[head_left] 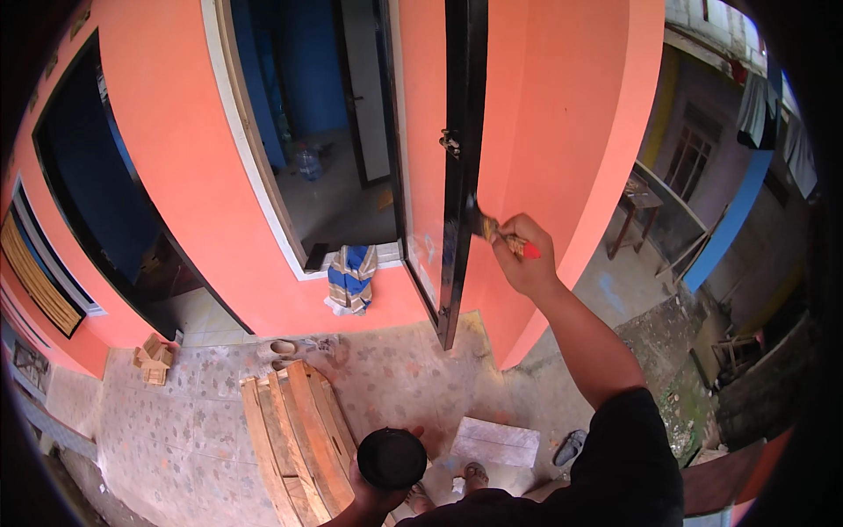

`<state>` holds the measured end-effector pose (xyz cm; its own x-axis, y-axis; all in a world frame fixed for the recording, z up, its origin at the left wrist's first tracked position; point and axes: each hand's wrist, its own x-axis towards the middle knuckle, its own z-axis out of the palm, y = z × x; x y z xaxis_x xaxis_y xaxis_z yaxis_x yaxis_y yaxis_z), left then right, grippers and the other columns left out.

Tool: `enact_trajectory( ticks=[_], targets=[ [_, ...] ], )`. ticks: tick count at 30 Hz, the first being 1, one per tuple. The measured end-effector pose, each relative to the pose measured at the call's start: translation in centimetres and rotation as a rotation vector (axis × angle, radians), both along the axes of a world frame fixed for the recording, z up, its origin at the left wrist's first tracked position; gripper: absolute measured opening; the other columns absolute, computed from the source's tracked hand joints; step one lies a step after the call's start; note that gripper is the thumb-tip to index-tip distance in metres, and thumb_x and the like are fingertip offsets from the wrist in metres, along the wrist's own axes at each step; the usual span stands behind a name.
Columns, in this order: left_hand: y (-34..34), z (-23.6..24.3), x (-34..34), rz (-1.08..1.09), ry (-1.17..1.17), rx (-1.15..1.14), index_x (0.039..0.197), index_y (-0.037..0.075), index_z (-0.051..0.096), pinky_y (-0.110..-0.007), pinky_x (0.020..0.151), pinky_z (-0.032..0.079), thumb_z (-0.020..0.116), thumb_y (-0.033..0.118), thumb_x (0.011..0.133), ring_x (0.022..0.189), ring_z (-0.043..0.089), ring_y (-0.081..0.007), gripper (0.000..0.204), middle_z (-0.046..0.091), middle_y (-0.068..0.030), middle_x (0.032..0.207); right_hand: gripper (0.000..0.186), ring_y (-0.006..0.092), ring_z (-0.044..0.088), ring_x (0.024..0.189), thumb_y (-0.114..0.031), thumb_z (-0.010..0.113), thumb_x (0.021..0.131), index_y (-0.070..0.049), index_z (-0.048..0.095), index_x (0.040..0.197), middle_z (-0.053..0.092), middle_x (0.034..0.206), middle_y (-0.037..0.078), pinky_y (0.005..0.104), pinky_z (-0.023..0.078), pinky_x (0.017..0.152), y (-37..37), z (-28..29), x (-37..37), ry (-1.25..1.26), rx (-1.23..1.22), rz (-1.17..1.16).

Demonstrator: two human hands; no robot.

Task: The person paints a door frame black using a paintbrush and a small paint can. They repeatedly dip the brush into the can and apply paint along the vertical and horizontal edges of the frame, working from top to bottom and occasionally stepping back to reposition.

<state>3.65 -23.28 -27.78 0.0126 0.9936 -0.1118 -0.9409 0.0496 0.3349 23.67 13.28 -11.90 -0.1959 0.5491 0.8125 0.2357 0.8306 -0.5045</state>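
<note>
My right hand point(527, 262) grips a paintbrush point(488, 225) with a red-tipped handle; its dark bristles touch the black frame point(461, 182) of an open window sash, below a metal latch point(450, 142). Low in the view, my left hand point(373, 494) holds a round black container point(391, 459). The window opening point(307, 114) shows a room with blue walls and a water jug. A blue, white and tan striped cloth point(349, 277) hangs over its sill.
Wooden boards point(290, 422) lie stacked at lower left. A small wooden crate point(154, 356), shoes point(283, 347) by the wall, a pale slab point(496, 439) and a grey shoe point(569, 448) are on the patio. A table point(639, 195) stands right of the pink wall point(562, 123).
</note>
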Motion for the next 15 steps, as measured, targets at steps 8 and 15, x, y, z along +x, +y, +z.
enact_trajectory(
  ticks=[8, 15],
  targets=[
    [1.4, 1.8, 1.5, 0.079, 0.436, 0.097, 0.143, 0.003, 0.047, -0.051, 0.105, 0.053, 0.068, 0.004, 0.087, 0.141, 0.048, -0.0412, 0.060, 0.049, -0.0200, 0.150, 0.013, 0.0104, 0.060, 0.076, -0.014, 0.070, 0.092, -0.005, 0.062, 0.090, 0.063, 0.077, 0.003, 0.0295, 0.050, 0.070, 2.2, 16.0, -2.0, 0.036, 0.129, -0.059],
    [2.0, 2.7, 1.3, 0.025, 0.179, 0.076, 0.142, 0.004, 0.047, -0.051, 0.108, 0.051, 0.069, 0.000, 0.083, 0.145, 0.042, -0.0437, 0.062, 0.051, -0.0189, 0.147, 0.011, 0.0076, 0.060, 0.078, -0.003, 0.070, 0.094, -0.002, 0.060, 0.092, 0.063, 0.083, 0.001, 0.0244, 0.048, 0.071, 2.8, 32.0, -3.3, 0.291, 0.506, -0.014]
  ],
)
